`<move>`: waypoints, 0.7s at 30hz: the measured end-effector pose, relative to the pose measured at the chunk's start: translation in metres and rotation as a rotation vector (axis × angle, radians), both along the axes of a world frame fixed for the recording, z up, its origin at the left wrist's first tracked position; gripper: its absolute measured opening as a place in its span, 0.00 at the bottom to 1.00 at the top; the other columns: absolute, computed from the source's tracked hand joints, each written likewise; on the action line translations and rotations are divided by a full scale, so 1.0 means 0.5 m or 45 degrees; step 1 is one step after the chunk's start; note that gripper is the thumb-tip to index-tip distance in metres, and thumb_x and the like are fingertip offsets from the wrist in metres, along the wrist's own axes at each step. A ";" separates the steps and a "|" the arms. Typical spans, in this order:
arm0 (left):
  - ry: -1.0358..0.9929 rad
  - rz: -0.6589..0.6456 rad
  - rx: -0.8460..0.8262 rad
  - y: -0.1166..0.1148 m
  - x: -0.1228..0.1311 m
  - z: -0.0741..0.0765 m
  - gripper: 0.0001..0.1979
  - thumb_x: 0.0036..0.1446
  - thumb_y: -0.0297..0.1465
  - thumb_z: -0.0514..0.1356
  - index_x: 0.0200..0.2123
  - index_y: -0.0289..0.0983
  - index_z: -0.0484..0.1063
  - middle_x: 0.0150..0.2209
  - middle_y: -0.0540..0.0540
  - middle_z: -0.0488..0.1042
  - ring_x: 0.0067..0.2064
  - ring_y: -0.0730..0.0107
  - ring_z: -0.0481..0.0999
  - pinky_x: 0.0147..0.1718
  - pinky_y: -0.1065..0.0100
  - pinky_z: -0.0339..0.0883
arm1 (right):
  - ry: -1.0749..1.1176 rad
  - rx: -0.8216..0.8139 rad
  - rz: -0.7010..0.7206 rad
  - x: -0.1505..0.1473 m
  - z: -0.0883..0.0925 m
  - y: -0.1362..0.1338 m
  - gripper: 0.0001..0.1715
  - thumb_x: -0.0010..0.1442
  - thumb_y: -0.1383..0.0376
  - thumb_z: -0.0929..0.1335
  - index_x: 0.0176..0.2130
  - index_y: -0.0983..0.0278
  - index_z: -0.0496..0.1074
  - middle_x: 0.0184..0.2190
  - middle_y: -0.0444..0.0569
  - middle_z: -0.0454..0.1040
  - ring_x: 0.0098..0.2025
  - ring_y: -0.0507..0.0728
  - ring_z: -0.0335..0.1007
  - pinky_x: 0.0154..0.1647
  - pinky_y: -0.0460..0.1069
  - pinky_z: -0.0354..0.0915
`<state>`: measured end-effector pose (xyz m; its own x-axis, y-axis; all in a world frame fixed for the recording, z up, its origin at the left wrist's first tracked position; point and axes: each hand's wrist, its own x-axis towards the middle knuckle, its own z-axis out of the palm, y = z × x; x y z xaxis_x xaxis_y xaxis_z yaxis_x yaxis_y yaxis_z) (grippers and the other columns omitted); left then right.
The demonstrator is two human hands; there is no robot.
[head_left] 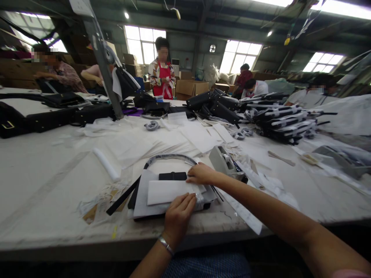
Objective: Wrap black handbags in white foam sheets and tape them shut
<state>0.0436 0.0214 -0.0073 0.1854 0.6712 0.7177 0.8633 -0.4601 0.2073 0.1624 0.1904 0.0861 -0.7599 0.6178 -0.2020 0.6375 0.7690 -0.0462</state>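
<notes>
A black handbag [171, 177] lies flat near the table's front edge, mostly covered by white wrapping paper [166, 192], its wrapped handle [168, 157] arching behind it. My left hand [178, 216] rests on the paper's front right part, fingers together and pressing down. My right hand [199, 174] lies on the bag's right side, fingers curled against the paper's edge. A grey tape dispenser [223, 160] stands just right of my right hand.
Loose white sheets [174, 141], tape rolls [152, 125] and a paper roll [106, 164] are scattered over the white table [43, 185]. Piles of black bags [214, 104] and wrapped bags [284, 117] sit further back. Several other people work around the far side.
</notes>
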 end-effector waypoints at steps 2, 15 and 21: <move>0.005 0.000 0.001 0.000 -0.001 0.001 0.14 0.63 0.24 0.58 0.51 0.39 0.74 0.51 0.47 0.78 0.50 0.60 0.77 0.49 0.61 0.74 | 0.011 -0.021 0.005 0.008 -0.013 -0.017 0.18 0.64 0.52 0.67 0.45 0.60 0.78 0.48 0.53 0.78 0.55 0.63 0.69 0.60 0.58 0.53; 0.017 -0.059 -0.100 -0.005 -0.005 0.028 0.14 0.63 0.24 0.57 0.50 0.39 0.73 0.50 0.45 0.78 0.51 0.60 0.76 0.51 0.59 0.72 | 0.322 -0.043 -0.173 0.035 -0.006 -0.037 0.18 0.69 0.59 0.63 0.55 0.58 0.73 0.58 0.52 0.72 0.61 0.61 0.64 0.67 0.63 0.41; -0.046 -0.143 -0.305 -0.022 -0.022 0.079 0.20 0.59 0.25 0.60 0.55 0.37 0.68 0.53 0.42 0.75 0.53 0.61 0.74 0.54 0.60 0.71 | 0.646 0.191 0.069 0.127 -0.074 -0.215 0.35 0.62 0.56 0.70 0.64 0.63 0.61 0.62 0.56 0.66 0.65 0.62 0.58 0.69 0.63 0.45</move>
<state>0.0328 0.0105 0.0324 0.2458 0.7992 0.5485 0.7997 -0.4870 0.3512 0.2260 0.0831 0.0490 -0.7710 0.5686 0.2869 0.5225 0.8223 -0.2255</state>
